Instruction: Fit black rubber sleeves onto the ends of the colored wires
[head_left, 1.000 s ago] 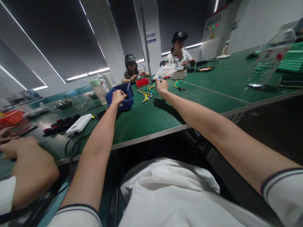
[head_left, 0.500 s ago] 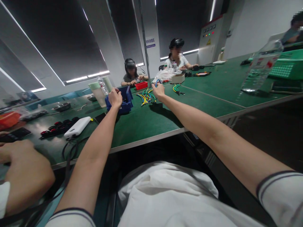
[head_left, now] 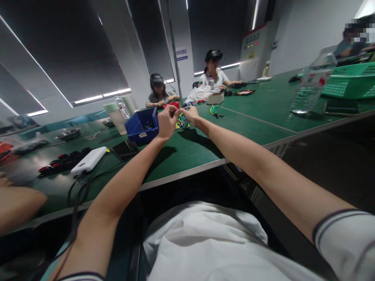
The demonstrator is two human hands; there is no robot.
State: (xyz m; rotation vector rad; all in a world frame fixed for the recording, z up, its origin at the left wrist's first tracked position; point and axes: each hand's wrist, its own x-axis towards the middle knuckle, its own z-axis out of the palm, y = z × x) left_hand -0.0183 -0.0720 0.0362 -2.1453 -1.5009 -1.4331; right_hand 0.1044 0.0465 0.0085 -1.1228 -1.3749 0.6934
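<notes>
My right hand (head_left: 192, 115) is closed on a blue cable (head_left: 189, 104), which loops up above the fingers. Fingertips touching or nearly touching it, my left hand (head_left: 167, 121) is pinched; whatever lies between its fingers is too small to make out. Beneath both hands, a bunch of yellow, green and blue cables (head_left: 180, 123) rests on the green table (head_left: 199, 150), partly covered by them. Just left of my left hand stands a blue open bin (head_left: 142, 128) with small dark parts inside.
A red tray (head_left: 172, 105), a small carton (head_left: 216, 98) and more green cables (head_left: 215, 111) lie beyond. At right stand a water bottle (head_left: 312, 84) and a green basket (head_left: 351, 82). A white power bank (head_left: 89, 160) sits left, near another person's arm (head_left: 20, 205).
My left hand has left the blue bin and come right to meet my right hand, which still holds the blue cable. The neighbour's arm at left has drawn back.
</notes>
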